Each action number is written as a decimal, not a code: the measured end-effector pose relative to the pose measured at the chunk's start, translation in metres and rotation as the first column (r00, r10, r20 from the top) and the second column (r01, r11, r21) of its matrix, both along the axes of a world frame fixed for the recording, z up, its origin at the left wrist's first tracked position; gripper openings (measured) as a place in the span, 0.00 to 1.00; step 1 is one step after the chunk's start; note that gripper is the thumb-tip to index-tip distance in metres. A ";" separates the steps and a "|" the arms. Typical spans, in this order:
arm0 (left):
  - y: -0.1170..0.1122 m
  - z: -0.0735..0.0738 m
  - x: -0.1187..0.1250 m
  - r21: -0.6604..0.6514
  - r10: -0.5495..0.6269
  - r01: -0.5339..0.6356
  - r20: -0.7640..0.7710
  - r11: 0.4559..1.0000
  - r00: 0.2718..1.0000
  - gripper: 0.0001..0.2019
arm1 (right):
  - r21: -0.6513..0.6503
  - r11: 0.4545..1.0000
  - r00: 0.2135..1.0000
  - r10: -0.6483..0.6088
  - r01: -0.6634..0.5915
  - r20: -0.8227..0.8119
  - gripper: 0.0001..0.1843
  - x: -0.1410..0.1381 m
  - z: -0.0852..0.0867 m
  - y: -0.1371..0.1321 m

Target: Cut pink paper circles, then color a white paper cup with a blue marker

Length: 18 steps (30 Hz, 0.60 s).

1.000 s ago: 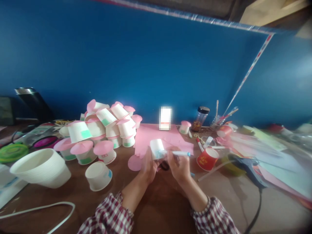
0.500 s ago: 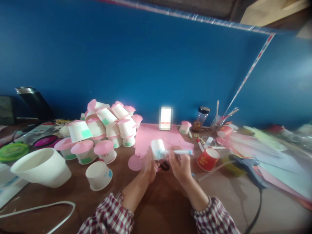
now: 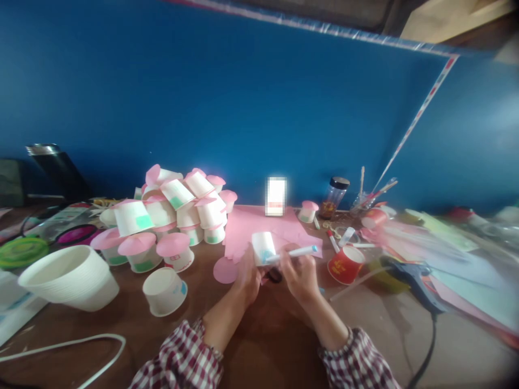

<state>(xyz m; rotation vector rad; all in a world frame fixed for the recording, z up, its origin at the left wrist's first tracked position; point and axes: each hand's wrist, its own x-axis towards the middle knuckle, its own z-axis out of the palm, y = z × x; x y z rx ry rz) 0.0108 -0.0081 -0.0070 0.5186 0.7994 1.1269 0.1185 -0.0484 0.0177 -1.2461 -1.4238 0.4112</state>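
My left hand [image 3: 248,275] is closed round a small white paper cup [image 3: 263,244] that lies tilted, with a light blue patch on its lower side. Between the fingers of my right hand [image 3: 300,273] is a marker pen [image 3: 302,251] with a white barrel and a blue end. Its tip points left and meets the blue patch on the cup, or lies very close to it. Behind both hands are sheets of pink paper [image 3: 243,221], and a pink paper disc [image 3: 225,270] lies beside my left wrist. Scissors handles [image 3: 274,275] show partly under my hands.
Left stand piled white cups [image 3: 176,194] with pink paper tops, a nested stack of white cups [image 3: 68,278] and a single cup [image 3: 164,292]. To the right are a red paper cup [image 3: 345,265], a glue gun [image 3: 417,281] with its cord, and a dark-lidded jar [image 3: 334,197].
The marker's rear end has tipped up slightly and its tip has shifted down along the blue patch. My left hand and the cup stay almost in place.
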 end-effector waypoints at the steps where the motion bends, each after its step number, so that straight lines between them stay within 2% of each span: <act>1: -0.001 0.001 0.000 0.013 -0.002 0.002 -0.007 1.000 1.000 0.25 | -0.001 1.000 1.000 -0.004 0.004 -0.010 0.09 -0.001 0.001 0.000; 4: -0.002 0.002 0.000 0.031 -0.012 0.012 -0.025 0.999 1.000 0.23 | -0.014 1.000 0.999 0.003 -0.004 -0.037 0.09 -0.002 0.002 -0.001; 12: 0.000 0.001 0.000 0.009 0.018 -0.018 0.028 1.000 0.999 0.23 | 0.002 1.000 0.999 -0.018 0.018 0.032 0.11 -0.001 -0.001 0.000; 18: -0.002 0.007 0.000 0.031 0.059 -0.061 0.059 0.998 0.997 0.21 | -0.031 1.000 1.000 0.005 -0.004 0.027 0.13 -0.001 0.002 0.000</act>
